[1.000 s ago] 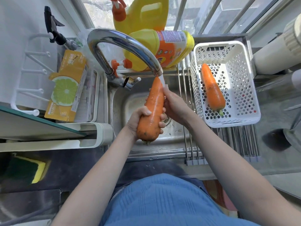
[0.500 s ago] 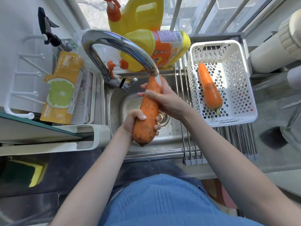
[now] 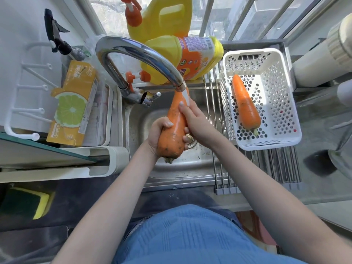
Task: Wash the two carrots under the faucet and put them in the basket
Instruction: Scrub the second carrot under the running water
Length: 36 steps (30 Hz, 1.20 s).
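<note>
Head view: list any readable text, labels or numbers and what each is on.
None can be quoted reliably.
Yellow lime-print pack: vertical characters near the top and a small line at the bottom edge, both too blurred.
Lying yellow detergent bottle: orange label with a round logo and a white panel of fine print, too small to read.
Carrots, basket, faucet: no text.

Yellow detergent jugs [image 3: 182, 58] behind sink; sponge [image 3: 41, 203] lower left.

Left fingers [image 3: 185, 139] behind carrot [image 3: 174, 128]
</note>
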{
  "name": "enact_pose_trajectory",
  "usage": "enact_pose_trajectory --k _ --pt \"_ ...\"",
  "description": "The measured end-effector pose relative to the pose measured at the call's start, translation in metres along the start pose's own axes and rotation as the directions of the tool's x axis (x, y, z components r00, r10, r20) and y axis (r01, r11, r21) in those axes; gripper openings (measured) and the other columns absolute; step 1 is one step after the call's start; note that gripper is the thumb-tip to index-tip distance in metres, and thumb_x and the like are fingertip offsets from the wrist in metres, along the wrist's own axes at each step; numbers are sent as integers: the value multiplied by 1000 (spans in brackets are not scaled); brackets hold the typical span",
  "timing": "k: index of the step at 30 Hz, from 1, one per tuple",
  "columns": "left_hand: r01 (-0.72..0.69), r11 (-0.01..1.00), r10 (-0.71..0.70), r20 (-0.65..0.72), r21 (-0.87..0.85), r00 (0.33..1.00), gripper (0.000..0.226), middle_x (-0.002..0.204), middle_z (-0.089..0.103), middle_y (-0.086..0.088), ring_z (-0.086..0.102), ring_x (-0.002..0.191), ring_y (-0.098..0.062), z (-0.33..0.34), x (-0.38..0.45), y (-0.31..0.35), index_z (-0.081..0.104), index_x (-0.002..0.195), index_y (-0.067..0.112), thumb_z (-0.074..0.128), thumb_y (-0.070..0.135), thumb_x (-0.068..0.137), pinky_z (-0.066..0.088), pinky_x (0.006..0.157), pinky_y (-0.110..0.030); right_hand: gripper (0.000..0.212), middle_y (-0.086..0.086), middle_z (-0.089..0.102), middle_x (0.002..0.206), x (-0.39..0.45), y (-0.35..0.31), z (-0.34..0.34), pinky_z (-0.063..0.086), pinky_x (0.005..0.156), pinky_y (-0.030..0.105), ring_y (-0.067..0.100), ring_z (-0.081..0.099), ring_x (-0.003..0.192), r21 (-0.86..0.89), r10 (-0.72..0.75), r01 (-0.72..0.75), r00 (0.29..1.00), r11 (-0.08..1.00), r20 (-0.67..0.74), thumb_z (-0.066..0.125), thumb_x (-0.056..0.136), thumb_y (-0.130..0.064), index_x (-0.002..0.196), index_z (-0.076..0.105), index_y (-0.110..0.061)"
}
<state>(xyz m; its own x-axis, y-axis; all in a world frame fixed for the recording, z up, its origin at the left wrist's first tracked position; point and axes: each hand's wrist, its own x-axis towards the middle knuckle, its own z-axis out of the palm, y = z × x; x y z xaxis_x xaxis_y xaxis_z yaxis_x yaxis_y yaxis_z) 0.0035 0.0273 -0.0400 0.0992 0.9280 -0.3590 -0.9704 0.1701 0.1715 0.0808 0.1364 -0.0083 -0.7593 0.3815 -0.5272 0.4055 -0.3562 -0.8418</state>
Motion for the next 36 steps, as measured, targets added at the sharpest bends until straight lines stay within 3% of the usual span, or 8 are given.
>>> enact_pose_trajectory --k 6,9,13,20,23,27,30,36 --pt "-112 992 115 -44 62 992 49 71 64 -6 61 57 -20 -2 0 -13 71 88 8 80 20 41 54 59 -31 37 -1 52 88 2 -1 8 46 55 22 5 50 61 -197 -44 24 994 980 -99 28 105 -41 135 36 -22" --pt "-140 988 141 -22 61 990 51 74 63 -7 60 58 -21 -3 1 -14 69 90 6 80 20 42 54 59 -32 37 2 52 91 5 -1 0 49 55 25 7 50 57 -63 40 -34 995 997 94 41 102 -40 135 33 -24" --pt "-151 984 156 -47 95 987 63 75 63 -9 60 58 -22 -2 4 -12 63 100 3 80 22 42 54 58 -32 70 7 54 120 5 3 -20 55 87 38 17 62 100 23 58 -68 956 997 288 69 85 -22 142 28 -23" --pt "-122 990 127 -65 76 990 52 72 63 -8 62 57 -21 4 10 -12 68 86 5 81 20 39 54 59 -31 27 0 54 82 21 1 -1 41 48 25 8 49 56 -198 -60 26 984 980 -167 36 103 -37 120 47 -18" --pt "-79 976 116 -180 203 977 56 73 64 -7 63 59 -21 3 9 -5 62 93 4 75 15 39 54 58 -30 26 20 59 99 25 1 -9 39 46 24 16 50 59 -66 49 -51 998 997 -27 34 104 -39 123 47 -26" --pt "89 776 234 -417 624 878 45 84 67 -10 66 65 -22 10 14 8 61 102 6 69 12 58 55 63 -31 44 15 66 115 32 5 -15 52 82 41 29 65 99 108 101 -93 992 990 -75 33 103 -45 131 52 -17" --pt "184 615 277 -428 767 860 38 99 70 -8 68 84 -22 19 19 13 63 108 16 75 30 74 56 81 -37 50 9 71 87 39 2 -13 57 79 38 21 71 82 214 100 -62 981 975 -169 41 98 -53 121 53 -10" --pt "255 775 45 -454 578 890 35 83 71 -13 69 74 -27 27 14 13 59 105 8 63 37 87 59 73 -40 25 9 70 75 43 -11 -8 57 72 34 20 70 67 385 213 -188 977 903 -23 53 96 -34 95 56 -10"
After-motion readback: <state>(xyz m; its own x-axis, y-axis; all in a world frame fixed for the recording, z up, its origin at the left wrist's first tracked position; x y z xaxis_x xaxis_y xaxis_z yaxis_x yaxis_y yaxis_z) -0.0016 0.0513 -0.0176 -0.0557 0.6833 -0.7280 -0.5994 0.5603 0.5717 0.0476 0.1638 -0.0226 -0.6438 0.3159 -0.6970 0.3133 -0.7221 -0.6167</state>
